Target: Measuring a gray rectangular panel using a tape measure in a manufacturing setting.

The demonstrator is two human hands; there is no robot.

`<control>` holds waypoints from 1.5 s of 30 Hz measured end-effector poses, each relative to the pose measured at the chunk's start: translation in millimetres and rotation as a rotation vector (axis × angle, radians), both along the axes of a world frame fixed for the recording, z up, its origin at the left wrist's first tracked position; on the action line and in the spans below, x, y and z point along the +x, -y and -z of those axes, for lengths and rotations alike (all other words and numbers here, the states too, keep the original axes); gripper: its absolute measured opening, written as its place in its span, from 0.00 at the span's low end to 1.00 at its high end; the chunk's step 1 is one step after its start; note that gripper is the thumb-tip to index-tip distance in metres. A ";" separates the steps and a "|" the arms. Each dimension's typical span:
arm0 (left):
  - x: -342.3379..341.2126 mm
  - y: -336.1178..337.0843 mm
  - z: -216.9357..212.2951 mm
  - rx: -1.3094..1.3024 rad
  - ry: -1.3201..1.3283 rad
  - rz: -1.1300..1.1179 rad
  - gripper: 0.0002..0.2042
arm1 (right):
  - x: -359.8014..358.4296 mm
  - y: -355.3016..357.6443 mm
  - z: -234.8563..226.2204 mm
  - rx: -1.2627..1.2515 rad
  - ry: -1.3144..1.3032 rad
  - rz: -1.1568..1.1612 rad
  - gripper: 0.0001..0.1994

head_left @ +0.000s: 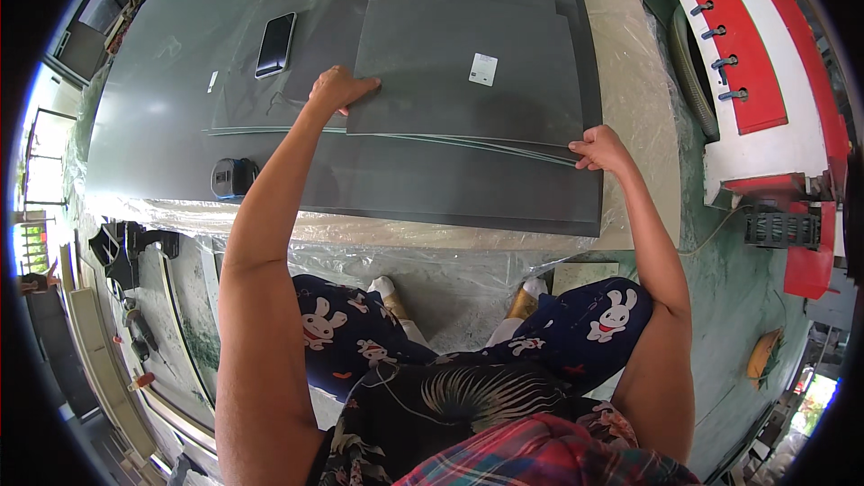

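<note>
Several thin dark grey panels [432, 45] lie stacked on a larger dark grey sheet [450, 198], their pale greenish near edges slightly fanned apart. My left hand [338, 90] is closed at the left edge of the top panel, thumb over its surface and the other fingers curled at the side. At the near right corner, my right hand [601, 151] pinches the panel edges between thumb and fingers; exactly how many it grips I cannot tell. A white label [483, 69] is on the top panel.
A phone [275, 45] lies beyond my left hand. Near my left forearm sits a small black and blue boxy object [234, 178]. Clear plastic film [396, 232] hangs along the front edge. A red and white machine [747, 63] with several levers stands at the right, beside a hose [693, 81].
</note>
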State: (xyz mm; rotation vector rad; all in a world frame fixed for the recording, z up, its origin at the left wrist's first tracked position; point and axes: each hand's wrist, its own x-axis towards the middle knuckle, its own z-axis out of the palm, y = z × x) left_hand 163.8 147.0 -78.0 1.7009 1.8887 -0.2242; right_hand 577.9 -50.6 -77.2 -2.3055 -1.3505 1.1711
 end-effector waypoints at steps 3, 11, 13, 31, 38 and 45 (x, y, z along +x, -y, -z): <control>2.8 1.4 2.9 0.028 -0.015 0.043 0.29 | 3.1 1.2 2.1 0.017 -0.008 -0.001 0.16; -0.5 13.1 -7.7 0.093 -0.079 0.037 0.28 | -9.9 -0.1 4.9 0.054 0.025 -0.082 0.17; 6.6 16.2 -14.5 0.041 -0.083 0.043 0.29 | 4.1 1.1 10.4 0.103 0.063 -0.164 0.19; -298.5 95.9 46.3 0.160 -0.004 -0.283 0.46 | 2.1 -22.1 -15.6 0.383 0.012 -0.071 0.25; -295.6 102.1 64.7 0.434 -0.079 -0.441 0.43 | -29.7 -21.3 -29.0 0.352 -0.021 -0.195 0.22; -228.5 137.0 26.2 0.889 0.074 -0.366 0.40 | -36.7 -19.2 -48.0 0.391 -0.044 -0.213 0.21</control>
